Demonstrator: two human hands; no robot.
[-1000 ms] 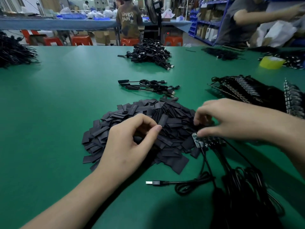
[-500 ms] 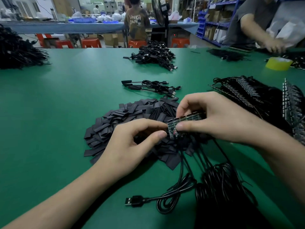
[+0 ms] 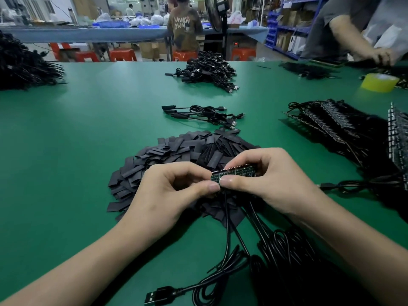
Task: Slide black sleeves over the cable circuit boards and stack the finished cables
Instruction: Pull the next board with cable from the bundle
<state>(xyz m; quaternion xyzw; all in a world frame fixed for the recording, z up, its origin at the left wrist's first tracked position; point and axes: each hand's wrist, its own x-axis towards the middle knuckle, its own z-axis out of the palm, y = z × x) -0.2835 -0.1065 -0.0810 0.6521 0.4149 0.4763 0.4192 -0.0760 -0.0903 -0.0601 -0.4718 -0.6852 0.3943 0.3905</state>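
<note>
a bunch of circuit boards is sitting side by side in a short row, held up just above the near edge of the pile of black sleeves. the right hand is gripping the row, its fingers curling over the top and its thumb pressing along the front. the left hand is meeting it from the other side: its fingers are curled in, and thumb and forefinger are pinching at the left end of the row, thumb tip touching the right thumb. whether a sleeve is between those fingertips cannot be told.

black cables are hanging from the boards and running toward the viewer into loose coils on the green tabletop, with one usb plug lying at the near edge.

beyond the sleeve pile, a small bundle of finished cables is lying on its own, and well past it a larger heap of cables is sitting near the far edge. to the right, rows of bare boards with their cables are lying stacked. a yellow tape roll is sitting at the far right, near another person's hand. a dark mass of cables is lying at the far left.
</note>
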